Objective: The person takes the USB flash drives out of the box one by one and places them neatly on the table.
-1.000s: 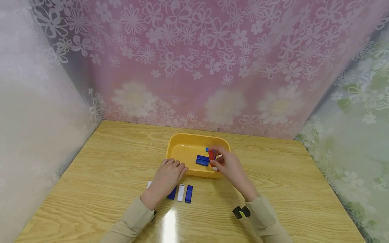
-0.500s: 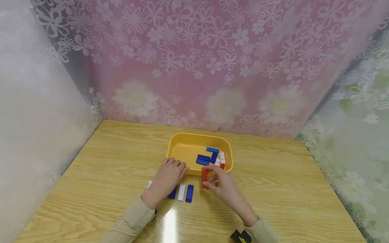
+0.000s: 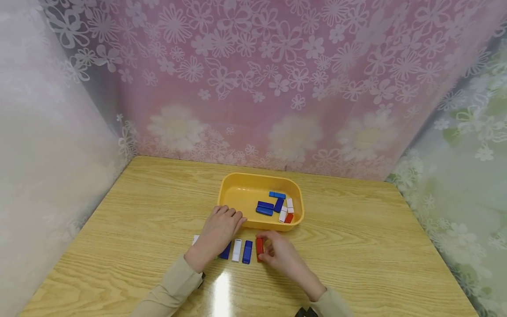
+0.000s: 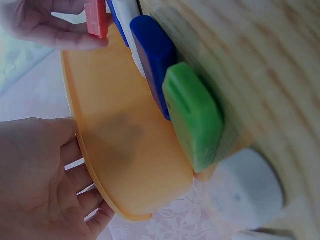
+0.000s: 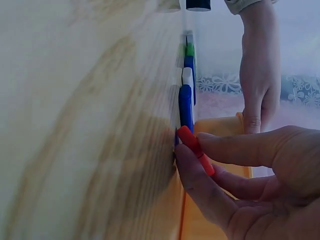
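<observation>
My right hand point(image 3: 283, 255) pinches a red USB flash drive point(image 3: 259, 249) between thumb and fingers, low over the table just right of a row. That row holds a blue flash drive point(image 3: 247, 252), a white flash drive point(image 3: 236, 250), another blue one and, in the left wrist view, a green flash drive point(image 4: 194, 115). My left hand point(image 3: 219, 229) hooks its fingers over the near left rim of a yellow plastic bin point(image 3: 237, 175); the fingertips are hidden behind the wall in the left wrist view. The left forearm hides part of the row in the head view.
Inside the bin's right half lie several more flash drives: dark blue ones point(image 3: 264, 208), a lighter blue one point(image 3: 277, 195), white ones point(image 3: 290, 205) and a red one point(image 3: 289, 218). The wooden table point(image 3: 356, 229) is bordered by flowered curtains point(image 3: 257, 88).
My right hand has lifted the red flash drive out of the bin and brought it toward me and left, down beside the row's right end. The left hand stays at the rim.
</observation>
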The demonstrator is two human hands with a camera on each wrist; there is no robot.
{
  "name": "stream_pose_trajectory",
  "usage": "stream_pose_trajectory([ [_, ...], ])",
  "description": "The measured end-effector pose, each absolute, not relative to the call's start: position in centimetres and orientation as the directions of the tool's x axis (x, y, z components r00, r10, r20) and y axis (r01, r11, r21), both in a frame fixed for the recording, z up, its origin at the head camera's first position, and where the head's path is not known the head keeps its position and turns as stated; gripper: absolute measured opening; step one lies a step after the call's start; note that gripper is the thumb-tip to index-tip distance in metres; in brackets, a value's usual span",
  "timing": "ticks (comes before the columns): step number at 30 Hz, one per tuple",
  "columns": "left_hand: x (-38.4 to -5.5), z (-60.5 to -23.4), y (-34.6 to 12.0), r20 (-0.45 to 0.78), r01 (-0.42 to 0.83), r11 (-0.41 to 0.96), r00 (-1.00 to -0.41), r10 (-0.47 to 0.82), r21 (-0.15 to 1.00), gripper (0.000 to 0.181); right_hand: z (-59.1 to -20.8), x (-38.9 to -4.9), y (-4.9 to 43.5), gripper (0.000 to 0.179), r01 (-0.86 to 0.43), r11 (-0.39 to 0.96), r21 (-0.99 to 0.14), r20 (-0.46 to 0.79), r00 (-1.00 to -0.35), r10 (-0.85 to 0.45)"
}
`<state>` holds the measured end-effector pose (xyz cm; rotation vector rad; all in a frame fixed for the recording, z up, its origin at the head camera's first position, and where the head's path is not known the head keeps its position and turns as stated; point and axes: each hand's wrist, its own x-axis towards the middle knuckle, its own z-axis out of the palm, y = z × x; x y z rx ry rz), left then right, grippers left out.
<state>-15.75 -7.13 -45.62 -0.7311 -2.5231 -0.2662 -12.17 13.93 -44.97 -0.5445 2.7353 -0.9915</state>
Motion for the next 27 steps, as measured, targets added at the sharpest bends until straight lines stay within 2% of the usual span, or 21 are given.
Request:
stream_pose_trajectory([
  [5, -15.74, -45.66, -7.13, 0.515, 0.546, 0.837, -0.731, 0.448, 0.046, 0.024, -45.19, -12.30, 13.90, 0.040, -0.258, 0.753, -0.606, -0.067, -0.926, -0.371],
  [17, -15.74, -45.40, -7.10, 0.463, 0.532, 0.844, -0.767, 0.445, 0.070, 0.028, -44.99, -12.45, 13.70, 0.038, -0.323, 0.768, -0.553, -0.042, -0.910, -0.413],
  [27, -15.79, -45.39, -7.11, 0.486, 0.539, 0.841, -0.747, 0.454, 0.042, 0.025, -44.97, -12.27, 13.46, 0.037, -0.351, 0.762, -0.544, -0.028, -0.900, -0.434],
])
